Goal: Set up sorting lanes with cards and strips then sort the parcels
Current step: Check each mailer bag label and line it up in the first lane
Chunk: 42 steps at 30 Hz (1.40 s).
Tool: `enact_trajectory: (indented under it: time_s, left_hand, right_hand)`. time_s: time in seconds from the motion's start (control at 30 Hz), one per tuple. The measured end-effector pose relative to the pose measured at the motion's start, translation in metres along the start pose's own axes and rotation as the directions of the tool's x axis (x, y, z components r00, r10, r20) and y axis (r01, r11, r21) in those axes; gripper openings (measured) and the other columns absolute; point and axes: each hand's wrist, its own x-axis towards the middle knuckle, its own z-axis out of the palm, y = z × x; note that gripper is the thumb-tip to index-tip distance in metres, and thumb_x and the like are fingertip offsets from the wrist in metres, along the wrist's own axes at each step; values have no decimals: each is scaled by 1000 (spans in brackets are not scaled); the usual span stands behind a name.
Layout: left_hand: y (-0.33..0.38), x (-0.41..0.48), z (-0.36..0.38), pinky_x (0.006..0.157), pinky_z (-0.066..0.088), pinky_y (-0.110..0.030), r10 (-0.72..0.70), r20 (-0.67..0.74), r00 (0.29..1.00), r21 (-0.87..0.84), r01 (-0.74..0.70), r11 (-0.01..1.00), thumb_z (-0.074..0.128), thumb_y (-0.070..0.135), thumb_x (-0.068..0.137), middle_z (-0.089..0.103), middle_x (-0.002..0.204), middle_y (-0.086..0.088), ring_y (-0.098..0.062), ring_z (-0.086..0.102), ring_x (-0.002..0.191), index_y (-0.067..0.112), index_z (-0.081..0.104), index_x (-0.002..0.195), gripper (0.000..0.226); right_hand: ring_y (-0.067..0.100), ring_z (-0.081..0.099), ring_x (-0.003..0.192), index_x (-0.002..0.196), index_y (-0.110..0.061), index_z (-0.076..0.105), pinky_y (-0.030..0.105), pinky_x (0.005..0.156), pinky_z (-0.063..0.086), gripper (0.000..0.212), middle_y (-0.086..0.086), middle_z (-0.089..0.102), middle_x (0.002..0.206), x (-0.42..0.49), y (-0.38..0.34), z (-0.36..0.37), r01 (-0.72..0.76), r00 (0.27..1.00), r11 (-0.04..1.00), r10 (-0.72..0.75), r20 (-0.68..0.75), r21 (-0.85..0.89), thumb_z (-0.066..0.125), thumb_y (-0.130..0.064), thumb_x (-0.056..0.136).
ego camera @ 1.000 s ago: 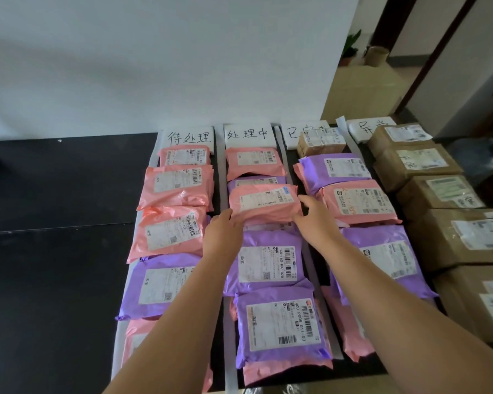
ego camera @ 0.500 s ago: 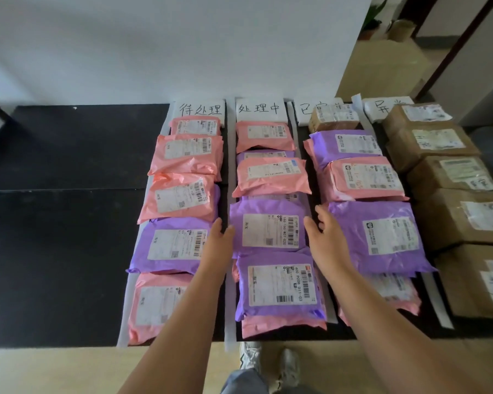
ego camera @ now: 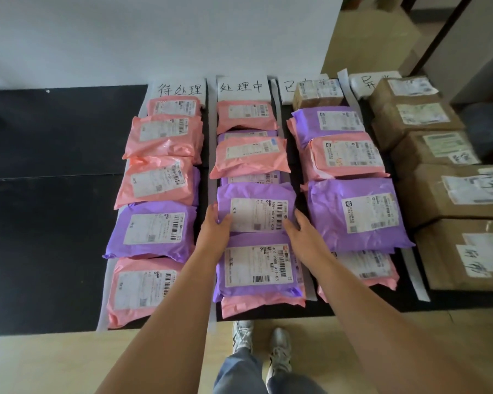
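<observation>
Counter spans mid-frame. Four cards sit in a row along its upper edge. Strips run top to bottom between lanes. Parcels overlap down the three left lanes. Boxes fill the rightmost lane.

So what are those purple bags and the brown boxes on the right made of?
Purple bags: thin plastic film, it seems, slightly glossy and wrinkled. Brown boxes: cardboard probably, matte, with stiff square edges and paper labels.
</observation>
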Motion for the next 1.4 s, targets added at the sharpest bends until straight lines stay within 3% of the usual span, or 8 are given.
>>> enact_trajectory:
  time_s: [0.3, 0.47, 0.63, 0.77, 0.9, 1.07, 1.2, 1.4]
  left_hand:
    - [-1, 4, 5, 104, 45, -49, -49, 103, 993, -3, 50, 999, 46, 30, 102, 63, 129, -6, -29, 60, 115, 28, 36, 151, 51]
    - [-4, -9, -2, 107, 43, -48, -88, 71, 994, -107, 95, 990, 47, 31, 101, 59, 135, -11, -31, 58, 119, 17, 44, 144, 45]
    - [-1, -34, -11, 107, 33, -36, -85, -98, 992, -130, 72, 989, 44, 34, 103, 45, 150, -5, -29, 43, 137, 19, 34, 152, 52]
    - [-4, -66, -11, 92, 44, -39, -89, -213, 973, -167, 53, 984, 40, 23, 103, 59, 127, -20, -38, 54, 119, 4, 52, 132, 37]
    - [-4, -102, 0, 65, 34, -33, -45, -374, 926, -152, -13, 988, 41, 17, 101, 42, 74, 16, -21, 45, 86, 35, 43, 79, 29]
    - [1, -128, 22, 81, 48, -34, 130, -417, 900, -45, -163, 986, 44, 16, 100, 62, 120, 8, -16, 60, 101, 26, 59, 128, 33]
    - [20, -136, 48, 87, 52, -31, 232, -362, 903, -44, -265, 963, 46, 11, 99, 62, 120, 12, -6, 57, 102, 24, 61, 126, 34]
    - [20, -150, 107, 48, 38, -8, 238, 2, 971, -6, -238, 971, 47, 13, 99, 62, 105, 14, 3, 61, 77, 26, 61, 123, 30]
  right_hand:
    - [8, 52, 74, 154, -36, 27, 28, 63, 40, 49, 3, 60, 131, 12, 0, 4, -40, 999, 999, 40, 15, 25, 38, -35, 106]
    - [23, 56, 101, 157, -30, 21, 31, 83, 38, 56, 7, 53, 144, 11, 1, 1, -7, 1000, 1000, 7, 13, -9, 40, -36, 105]
    - [2, 46, 71, 159, -27, 16, 15, 53, 31, 62, 2, 47, 151, -1, 1, -7, 63, 997, 995, -67, -48, -73, 42, -40, 105]
    - [0, 52, 78, 157, -24, 26, 9, 50, 36, 56, 1, 46, 152, -17, 5, -17, 130, 988, 988, -136, -72, -90, 44, -36, 105]
    - [8, 58, 103, 144, -21, 49, 13, 74, 39, 41, 2, 58, 140, -38, 17, -33, 221, 964, 975, -223, -143, -30, 48, -30, 104]
    - [8, 54, 99, 128, -18, 62, 25, 83, 42, 29, 1, 64, 126, -61, 45, -60, 191, 935, 981, -175, -309, 24, 49, -25, 104]
    - [12, 57, 86, 126, -18, 64, 20, 62, 39, 28, 0, 65, 112, -72, 69, -84, 112, 911, 993, -90, -402, 32, 49, -22, 102]
    - [18, 58, 97, 126, -17, 63, 31, 80, 41, 29, 4, 68, 118, -92, 117, -102, -21, 874, 990, 86, -478, 139, 52, -16, 100]
